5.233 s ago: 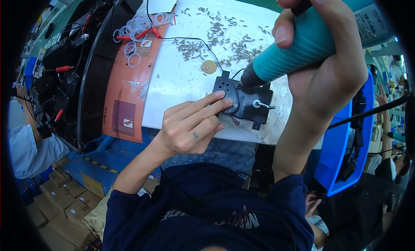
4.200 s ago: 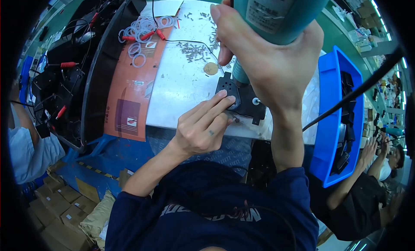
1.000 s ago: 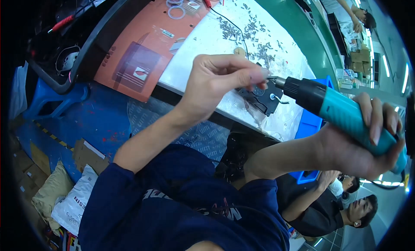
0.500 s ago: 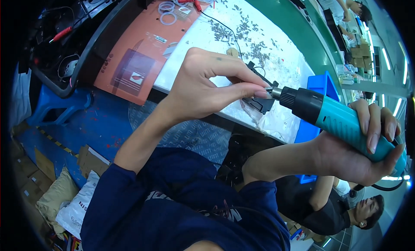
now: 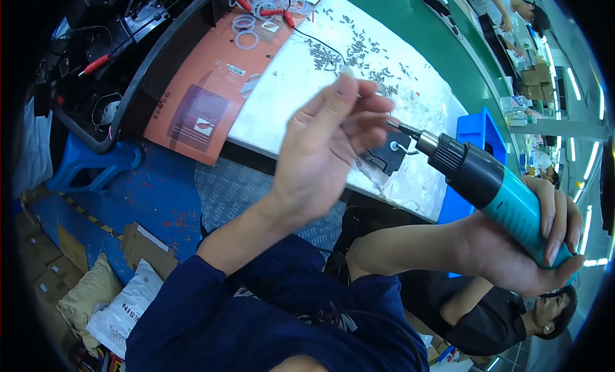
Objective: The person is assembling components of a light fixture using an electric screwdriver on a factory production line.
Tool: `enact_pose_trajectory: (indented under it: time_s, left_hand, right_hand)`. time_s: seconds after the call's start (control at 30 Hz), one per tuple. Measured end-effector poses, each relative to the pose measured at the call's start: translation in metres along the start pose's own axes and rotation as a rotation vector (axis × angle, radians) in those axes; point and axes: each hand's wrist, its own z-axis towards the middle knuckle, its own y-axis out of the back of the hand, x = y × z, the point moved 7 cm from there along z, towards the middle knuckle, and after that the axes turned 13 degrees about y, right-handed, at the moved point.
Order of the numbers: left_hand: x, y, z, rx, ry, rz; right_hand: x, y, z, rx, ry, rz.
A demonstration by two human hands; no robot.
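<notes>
The bench (image 5: 301, 109) now fills the upper half of the head view at a slant, its white sheet strewn with small screws (image 5: 359, 51). An orange mat (image 5: 205, 96) with clear rings (image 5: 246, 23) lies at its left, and a blue bin (image 5: 477, 138) at its right edge.

The driver (image 5: 493, 186), teal with a black nose, has come off the work. Some seconds ago it stood upright, bit down on the black part; now it lies nearly level above the bench edge, bit pointing left. The right hand (image 5: 525, 244) is wrapped tight round its handle.

The left hand (image 5: 327, 148) has lifted off the part as well. Its fingers are drawn together at the bit's tip, half a second ago as now, as if seating a screw there; whether one is pinched between them I cannot tell, since the fingertips hide the spot.

The black part (image 5: 384, 160) sits on the bench near its front edge, just behind and below the bit, with no hand steadying it. By my reading one fastening is done and the bit is being loaded for another, so the part stays put until the driver swings back down.
</notes>
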Motion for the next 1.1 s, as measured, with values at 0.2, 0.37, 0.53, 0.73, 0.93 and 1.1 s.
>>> enact_pose_trajectory:
  time_s: [0.2, 0.37, 0.53, 0.73, 0.93, 1.1]
  left_hand:
    - [0.021, -0.010, -0.003, 0.003, 0.150, -0.035]
    - [0.027, -0.012, -0.006, 0.064, 0.175, -0.125]
    - [0.031, -0.014, -0.007, 0.064, 0.178, -0.134]
    - [0.032, -0.014, -0.008, -0.021, 0.185, -0.088]
    - [0.028, -0.007, -0.006, -0.064, 0.170, 0.018]
    - [-0.018, 0.029, -0.002, -0.123, -0.050, 0.598]
  right_hand:
    - [-0.004, -0.005, -0.012, 0.004, 0.090, -0.192]
    - [-0.005, -0.010, -0.017, 0.037, 0.108, -0.199]
    - [-0.001, -0.010, -0.024, -0.076, 0.265, -0.185]
    - [0.002, -0.009, -0.028, -0.109, 0.287, -0.183]
    - [-0.002, -0.004, -0.022, -0.053, 0.192, -0.212]
    - [-0.019, -0.014, 0.010, 0.098, 0.195, -0.720]
